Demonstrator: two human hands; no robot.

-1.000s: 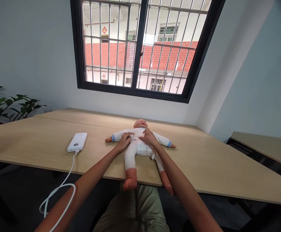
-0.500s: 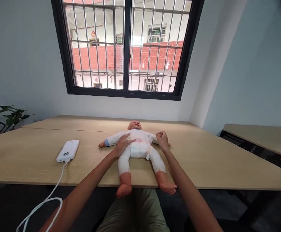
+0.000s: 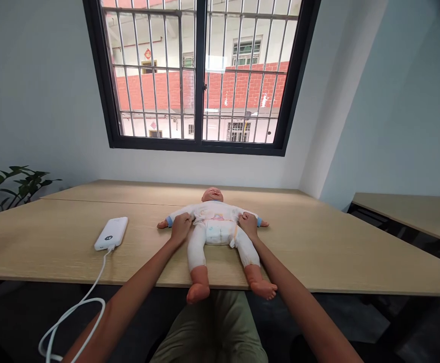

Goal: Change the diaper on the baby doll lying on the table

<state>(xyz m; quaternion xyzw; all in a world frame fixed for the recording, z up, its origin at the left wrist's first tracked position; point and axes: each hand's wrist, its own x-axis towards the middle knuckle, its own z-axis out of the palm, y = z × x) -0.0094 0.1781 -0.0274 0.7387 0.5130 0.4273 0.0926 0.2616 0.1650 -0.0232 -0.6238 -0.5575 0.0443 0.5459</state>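
Note:
A baby doll (image 3: 216,209) lies on its back on the table, head toward the window and feet over the front edge. It wears a white top with blue cuffs and a diaper (image 3: 220,233). My left hand (image 3: 181,227) is closed at the left side of the doll's waist, by the hem of the top. On the other side my right hand (image 3: 248,223) is closed at the doll's right-hand hem, below its sleeve. Both hands seem to pinch the edge of the top, though the fingertips are partly hidden.
A white power bank (image 3: 111,233) lies on the table (image 3: 337,252) to the left, its white cable (image 3: 98,277) hanging over the front edge. A green plant (image 3: 19,184) stands at the far left. Behind the table is a barred window (image 3: 201,146). Another table (image 3: 413,212) stands at right.
My left hand has gone from lying spread on the doll's belly to closed at its left side. My right hand has come down and inward to the doll's side.

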